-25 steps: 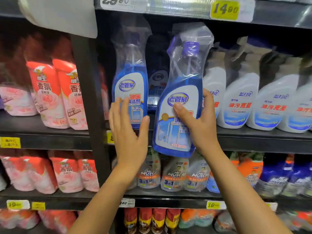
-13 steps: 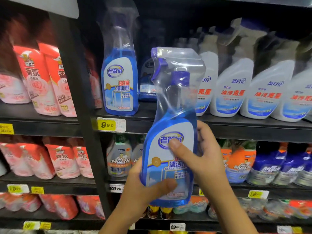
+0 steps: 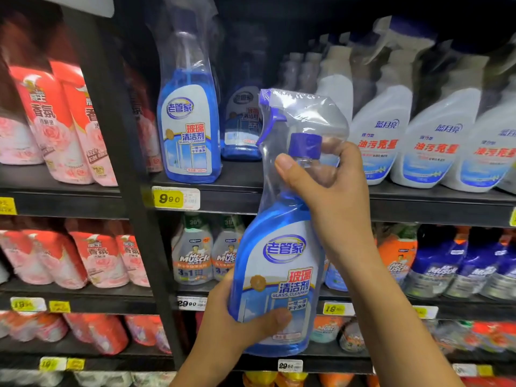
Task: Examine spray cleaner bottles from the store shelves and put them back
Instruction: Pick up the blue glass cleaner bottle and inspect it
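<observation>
In front of the store shelving, near the camera, a blue glass cleaner bottle [image 3: 279,275] is held clear of the shelves by both hands. It stands roughly upright, its top leaning slightly to the right. Clear plastic film [image 3: 315,113] covers the upper part and encloses a purple cap [image 3: 305,145] and a loose trigger head [image 3: 269,115].

The left hand [image 3: 231,328] grasps the base of the bottle, with the thumb [image 3: 269,319] lying across the lower front label. The right hand [image 3: 329,185] is curled around the neck just below the cap, its thumb on the near side.

On the upper shelf [image 3: 418,205], to the left of the held bottle, a matching shelf bottle [image 3: 188,129] stands upright above a yellow price tag [image 3: 176,198]. A second matching one, the rear bottle [image 3: 242,127], stands farther back and to its right. White spray bottles [image 3: 382,141] fill the right part of this shelf.

A dark upright post [image 3: 122,135] separates these from red pouches [image 3: 53,121] at the left. On the shelf below, Mr Muscle bottles [image 3: 192,252] stand behind the held bottle and to either side of it.
</observation>
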Demonstrator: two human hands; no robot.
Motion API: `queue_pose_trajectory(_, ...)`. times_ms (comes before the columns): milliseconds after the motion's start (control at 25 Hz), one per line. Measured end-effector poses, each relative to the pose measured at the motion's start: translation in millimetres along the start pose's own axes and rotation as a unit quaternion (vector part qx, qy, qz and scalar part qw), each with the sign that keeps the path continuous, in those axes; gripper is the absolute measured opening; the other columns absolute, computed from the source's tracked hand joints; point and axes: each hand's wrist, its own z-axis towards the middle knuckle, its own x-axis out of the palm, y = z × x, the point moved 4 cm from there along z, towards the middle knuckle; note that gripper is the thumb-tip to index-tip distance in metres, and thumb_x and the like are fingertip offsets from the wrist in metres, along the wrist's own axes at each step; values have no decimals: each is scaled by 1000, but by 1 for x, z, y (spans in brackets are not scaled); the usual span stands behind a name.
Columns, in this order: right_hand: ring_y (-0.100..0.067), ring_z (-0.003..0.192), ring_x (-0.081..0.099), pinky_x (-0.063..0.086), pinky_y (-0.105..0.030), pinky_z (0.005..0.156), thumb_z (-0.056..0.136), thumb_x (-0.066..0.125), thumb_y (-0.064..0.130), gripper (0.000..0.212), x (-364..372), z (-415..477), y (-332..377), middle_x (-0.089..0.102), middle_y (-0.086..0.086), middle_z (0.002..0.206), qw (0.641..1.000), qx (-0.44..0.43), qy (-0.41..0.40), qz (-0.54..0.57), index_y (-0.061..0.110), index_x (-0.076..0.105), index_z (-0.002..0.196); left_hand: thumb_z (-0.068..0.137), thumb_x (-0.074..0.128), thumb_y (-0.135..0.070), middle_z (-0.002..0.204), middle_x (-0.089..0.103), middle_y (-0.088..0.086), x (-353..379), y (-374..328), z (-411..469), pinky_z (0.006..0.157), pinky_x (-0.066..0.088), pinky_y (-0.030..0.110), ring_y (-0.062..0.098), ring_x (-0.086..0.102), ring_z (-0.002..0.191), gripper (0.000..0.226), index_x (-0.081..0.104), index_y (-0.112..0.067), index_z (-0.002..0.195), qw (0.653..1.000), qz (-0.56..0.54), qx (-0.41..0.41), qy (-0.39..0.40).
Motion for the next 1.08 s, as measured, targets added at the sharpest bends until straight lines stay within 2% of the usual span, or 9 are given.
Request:
queue_pose_trajectory(120,-21,76,72,57,-40,75,73,75,33,36,0,2,-3,75,-6,84,999,11,31,26,30,49,99,29,95,-50,96,76,2,-3,-1,1,68,58,27,22,73,88,72,72,-41,97,1000,-22,-14,9)
queue_pose_trajectory(280,-13,78,72,54,-21,67,92,55,19,21,-1,5,-2,75,0,85,981,30,144,128,17,56,112,29,99,-34,101,73,18,-6,2,-2,70,58,37,37,70,92,76,74,-25,101,991,-114,-57,32)
queue_pose_trajectory(360,-14,85,71,55,-22,68,96,50,22,21,-3,8,-7,75,1,93,979,48,134,142,22,65,110,27,99,-30,99,73,21,-7,4,-3,68,58,40,39,70,89,75,75,-21,98,984,-155,-83,37)
queue_pose_trajectory(480,-9,73,71,55,-19,61,99,45,19,28,-5,13,-18,76,3,81,983,86,81,142,22,73,97,28,98,-25,100,72,24,-7,5,-2,68,57,42,41,70,88,76,74,-15,99,976,-190,-103,27)
queue_pose_trajectory(560,-7,70,71,53,-17,57,101,44,16,29,-3,17,-23,76,4,77,983,98,74,135,20,72,96,34,98,-24,102,71,24,-6,2,0,67,57,40,39,71,88,74,73,-12,102,974,-199,-108,27)
queue_pose_trajectory(680,-8,73,71,55,-19,62,101,45,20,29,-1,24,-33,76,2,81,977,128,73,153,19,73,94,42,95,-30,102,72,21,-4,-10,4,66,57,37,35,71,87,69,72,-11,104,979,-179,-97,24)
queue_pose_trajectory(800,-16,90,71,58,-29,80,99,47,22,30,2,28,-40,76,-2,95,959,166,81,213,19,76,94,50,91,-33,104,72,17,-3,-23,9,64,58,36,35,72,88,62,71,-16,107,986,-135,-93,14)
queue_pose_trajectory(920,-26,100,68,52,-42,95,95,54,21,22,6,27,-43,73,-10,105,945,197,105,240,16,74,102,63,79,-30,109,72,13,0,-38,14,69,58,35,33,70,97,49,69,-19,110,988,-124,-87,23)
queue_pose_trajectory(1080,-23,77,72,59,-36,74,95,51,18,19,12,28,-43,74,-11,85,932,235,118,248,10,68,95,77,72,-25,111,72,11,6,-56,16,73,58,31,28,69,101,32,71,-17,108,986,-134,-93,43)
